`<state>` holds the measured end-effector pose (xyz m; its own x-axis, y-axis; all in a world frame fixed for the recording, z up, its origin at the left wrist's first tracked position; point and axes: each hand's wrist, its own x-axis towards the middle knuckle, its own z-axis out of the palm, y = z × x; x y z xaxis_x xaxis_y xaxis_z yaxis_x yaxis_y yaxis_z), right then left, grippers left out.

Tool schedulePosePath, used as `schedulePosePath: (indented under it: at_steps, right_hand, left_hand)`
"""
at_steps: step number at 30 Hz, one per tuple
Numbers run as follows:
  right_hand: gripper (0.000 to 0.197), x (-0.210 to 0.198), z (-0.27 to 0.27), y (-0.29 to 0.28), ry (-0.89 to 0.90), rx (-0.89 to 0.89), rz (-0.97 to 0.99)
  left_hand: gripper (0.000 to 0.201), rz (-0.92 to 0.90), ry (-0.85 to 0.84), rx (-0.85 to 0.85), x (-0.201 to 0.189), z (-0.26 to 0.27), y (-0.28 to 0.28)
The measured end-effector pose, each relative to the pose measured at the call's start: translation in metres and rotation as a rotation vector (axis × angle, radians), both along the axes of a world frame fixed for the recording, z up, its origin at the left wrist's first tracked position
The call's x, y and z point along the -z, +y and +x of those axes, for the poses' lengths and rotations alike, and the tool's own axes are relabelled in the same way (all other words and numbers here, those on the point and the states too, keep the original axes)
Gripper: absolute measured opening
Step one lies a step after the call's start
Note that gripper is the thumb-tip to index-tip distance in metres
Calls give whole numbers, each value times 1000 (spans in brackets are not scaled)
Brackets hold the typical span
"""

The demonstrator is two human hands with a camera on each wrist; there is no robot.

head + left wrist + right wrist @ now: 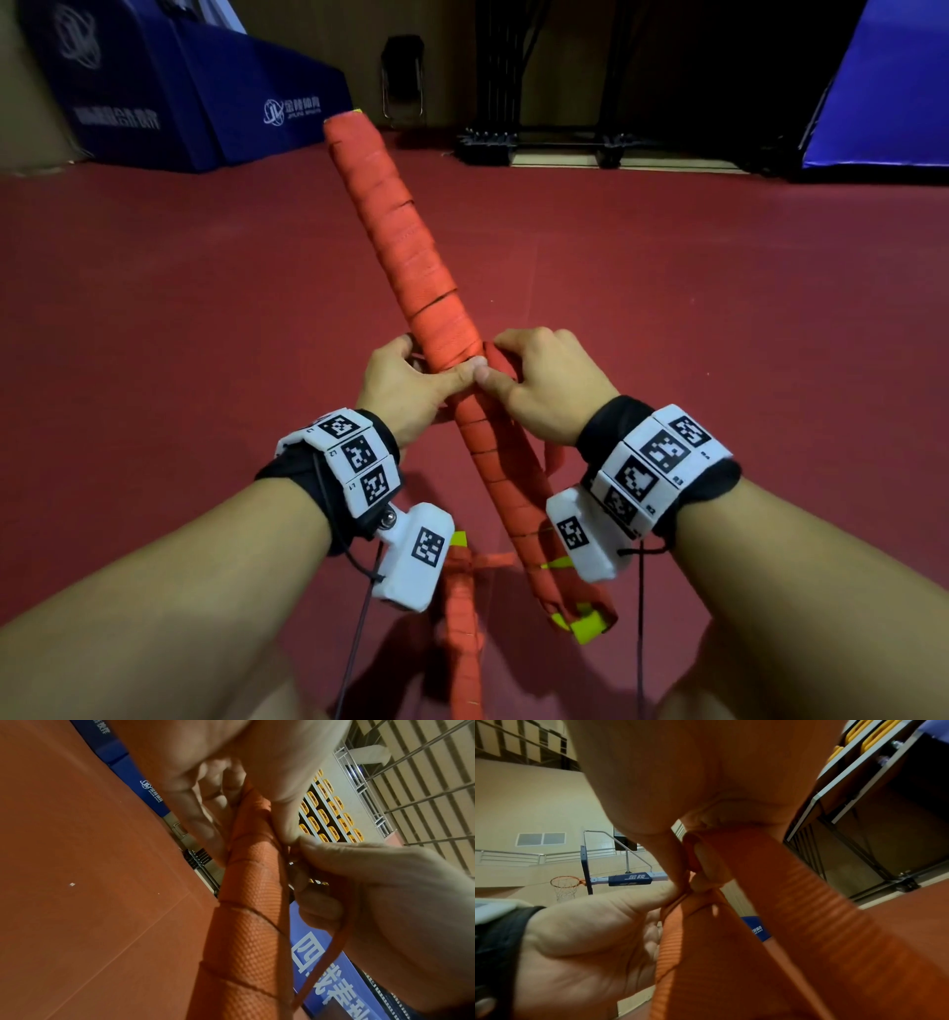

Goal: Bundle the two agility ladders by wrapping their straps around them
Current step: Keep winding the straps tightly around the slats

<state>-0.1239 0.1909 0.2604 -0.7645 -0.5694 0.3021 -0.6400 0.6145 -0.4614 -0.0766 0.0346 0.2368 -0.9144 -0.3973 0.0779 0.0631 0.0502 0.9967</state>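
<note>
Both hands gripping: left [405, 383] clamped on stiff wrapped bundle [411, 267], right [544, 383] pinching soft, limp strap [506, 362] beside left thumb; keep taut.

Floor [205, 288]: dark red sports surface, matte, faint seam lines. Far left: blue padded blocks [205, 87] with white logo print, standing on floor. Centre rear: folded metal chair [403, 79] against tan wall. Rear right: dark retracted bleacher frame [565, 77] on wheeled base. Right edge: blue mat [893, 92]. Wrist views: basketball hoop [564, 882], yellow seats [329, 809], beige walls. Lighting dim.
</note>
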Motion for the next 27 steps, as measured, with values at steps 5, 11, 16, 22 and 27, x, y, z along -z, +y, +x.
schedulePosePath:
  at_steps: [5,11,16,22,27]
  right_hand:
    - [25,1,2,-1,28,-16,-17]
    - [71,4,9,-5,-18,47,168]
    - [78,5,8,-7,23,164,188]
    - [44,4,-1,1,-84,158,92]
    - [26,-6,1,10,-222,42,-84]
  left_hand:
    - [25,-12,8,-33,-2,-1,0]
    - [16,7,-43,-32,-6,1,0]
    - [18,93,-51,3,-15,2,2]
    - [23,94,7,127,-12,3,1]
    - [14,127,72,155,-4,-1,2]
